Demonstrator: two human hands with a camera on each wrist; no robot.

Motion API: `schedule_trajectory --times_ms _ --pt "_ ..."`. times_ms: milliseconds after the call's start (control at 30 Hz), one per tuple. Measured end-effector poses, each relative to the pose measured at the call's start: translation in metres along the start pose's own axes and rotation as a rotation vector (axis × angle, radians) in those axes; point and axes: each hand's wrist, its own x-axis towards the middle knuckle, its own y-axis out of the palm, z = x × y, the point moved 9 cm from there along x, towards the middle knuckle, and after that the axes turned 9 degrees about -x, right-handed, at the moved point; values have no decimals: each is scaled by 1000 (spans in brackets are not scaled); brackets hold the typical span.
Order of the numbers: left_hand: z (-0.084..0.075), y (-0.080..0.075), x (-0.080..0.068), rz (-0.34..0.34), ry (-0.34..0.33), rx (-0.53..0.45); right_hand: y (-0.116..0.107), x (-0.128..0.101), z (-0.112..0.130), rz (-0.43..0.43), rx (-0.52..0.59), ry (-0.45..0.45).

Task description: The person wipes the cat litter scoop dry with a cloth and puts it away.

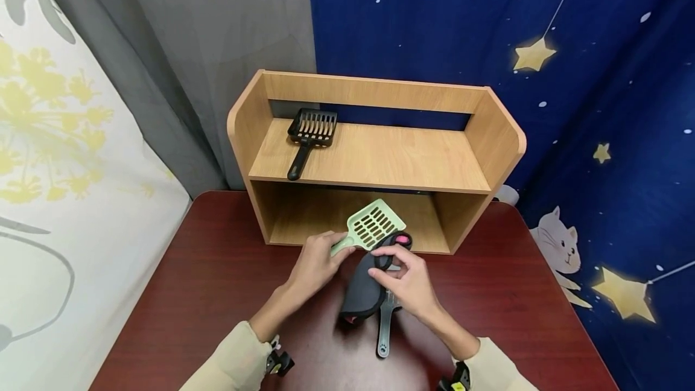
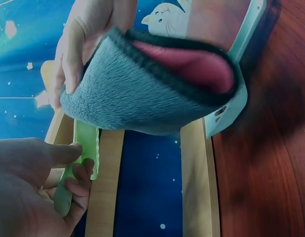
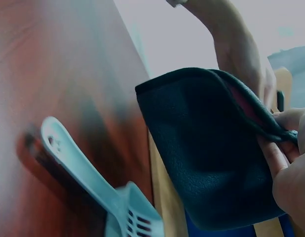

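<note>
My left hand (image 1: 317, 261) grips the handle of a pale green slotted litter scoop (image 1: 374, 222), held in front of the shelf's lower level. My right hand (image 1: 407, 279) pinches the upper edge of a soft grey cloth piece (image 1: 362, 288) with black edging. Its pink inner side shows through the gaping end in the left wrist view. A grey-blue litter scoop (image 1: 384, 330) lies on the table beside and partly behind the cloth, its handle toward me. In the right wrist view this scoop's handle (image 3: 78, 155) and slots show below the cloth.
A two-level wooden shelf (image 1: 374, 192) stands at the back of the dark red table (image 1: 217, 294). On its upper level, at the left, lies a black litter scoop (image 1: 312, 131). Curtains (image 1: 434, 23) hang behind the shelf and at the left side.
</note>
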Motion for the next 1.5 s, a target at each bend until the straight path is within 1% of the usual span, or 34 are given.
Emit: schedule_trajectory --times_ms 167,267,367,433,500,600,733,800,867,967,1133,1200,1267,1367,1500 --pt "-1 -6 -4 -12 28 -2 -34 13 -8 -110 23 74" --pt "-1 -9 -7 -14 34 1 -52 19 -9 -165 17 83" --pt "-1 -11 -9 -16 34 0 -58 23 -7 -163 12 79" --pt "0 -10 -8 -17 34 -8 -53 23 -6 -134 7 74" --pt "-1 -9 -7 -25 35 -9 -44 21 -4 -99 7 68" --pt "-2 -7 -5 -34 30 -11 -24 16 0 -36 14 49" --pt "-3 -5 -1 -42 24 5 1 9 7 55 32 -7" --pt "-3 -4 0 -41 21 3 8 7 9 82 35 -30" --pt "-3 -3 -1 -40 21 -5 8 7 9 86 33 -35" --pt "-2 -4 -3 -32 24 -26 -7 12 2 35 18 -3" --pt "0 -4 -10 -4 25 -57 -48 23 -15 -89 5 92" --pt "1 -4 -13 9 19 -64 -61 26 -18 -113 -2 110" --pt "3 -4 -16 21 9 -65 -71 27 -19 -126 -11 127" --pt "6 -3 -18 19 15 -61 -83 28 -22 -131 -31 153" --pt "14 -3 -20 4 10 -52 -96 27 -26 -100 -45 182"
